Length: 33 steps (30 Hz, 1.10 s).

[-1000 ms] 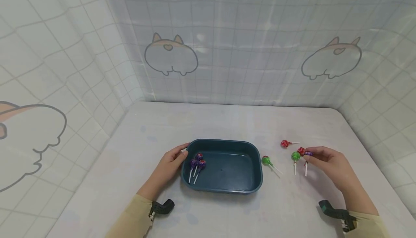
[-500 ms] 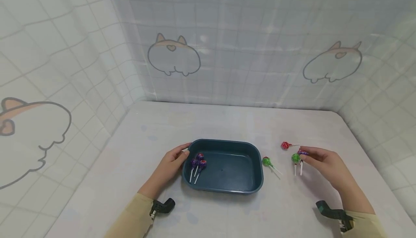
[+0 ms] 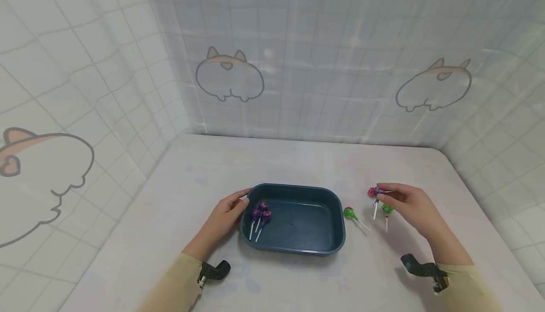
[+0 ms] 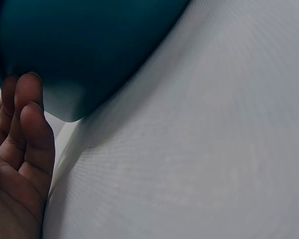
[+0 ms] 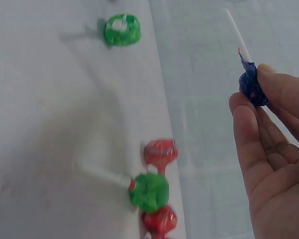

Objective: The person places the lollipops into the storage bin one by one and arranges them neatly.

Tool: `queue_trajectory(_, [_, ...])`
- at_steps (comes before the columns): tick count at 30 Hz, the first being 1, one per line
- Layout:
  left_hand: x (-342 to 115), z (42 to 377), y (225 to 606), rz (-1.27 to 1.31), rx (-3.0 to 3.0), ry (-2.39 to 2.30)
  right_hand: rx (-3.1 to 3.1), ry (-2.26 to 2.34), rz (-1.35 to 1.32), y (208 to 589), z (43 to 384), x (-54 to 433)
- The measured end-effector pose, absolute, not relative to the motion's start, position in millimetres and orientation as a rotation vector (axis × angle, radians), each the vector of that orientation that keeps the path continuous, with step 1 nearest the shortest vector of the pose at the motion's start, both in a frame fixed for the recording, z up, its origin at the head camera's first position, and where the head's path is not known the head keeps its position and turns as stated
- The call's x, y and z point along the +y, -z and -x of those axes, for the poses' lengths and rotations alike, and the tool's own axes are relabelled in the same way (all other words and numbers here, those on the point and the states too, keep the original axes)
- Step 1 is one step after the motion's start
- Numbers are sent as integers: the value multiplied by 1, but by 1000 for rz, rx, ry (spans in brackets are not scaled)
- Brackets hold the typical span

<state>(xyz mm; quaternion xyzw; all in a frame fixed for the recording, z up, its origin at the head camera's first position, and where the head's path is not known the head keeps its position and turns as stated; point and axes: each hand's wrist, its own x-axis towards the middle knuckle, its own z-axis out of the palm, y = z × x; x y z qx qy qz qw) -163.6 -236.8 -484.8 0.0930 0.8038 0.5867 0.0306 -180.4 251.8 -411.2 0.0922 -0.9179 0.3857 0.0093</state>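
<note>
My right hand point(image 3: 415, 210) pinches a purple-wrapped lollipop point(image 5: 251, 88) by its candy head, thumb against fingertips. Its white stick hangs down in the head view. A red lollipop point(image 3: 372, 192) lies just behind it, partly covered. Below the fingers is a green lollipop point(image 3: 386, 209); another green lollipop point(image 3: 349, 212) lies beside the tray's right end. My left hand point(image 3: 223, 215) grips the left end of a dark teal tray point(image 3: 294, 253), thumb at the rim and fingers on the outer wall point(image 4: 79, 55). Three purple lollipops point(image 3: 260, 215) lie inside at the left.
A second red lollipop point(image 5: 159, 219) shows in the right wrist view, near the green one. The table has a pale cloth point(image 3: 264, 160). Tile-patterned curtains point(image 3: 323, 89) stand at its back and sides. A black wrist camera point(image 3: 421, 269) sits on each forearm.
My right hand has moved left and slightly away from me with the purple lollipop, passing over the green and red ones. The left hand and the tray stay in place.
</note>
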Motion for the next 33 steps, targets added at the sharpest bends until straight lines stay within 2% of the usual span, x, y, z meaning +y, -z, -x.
queue_trajectory(33, [-239,160,478,-278,2427,-1810,-2844,-1424,-744,381,205,155])
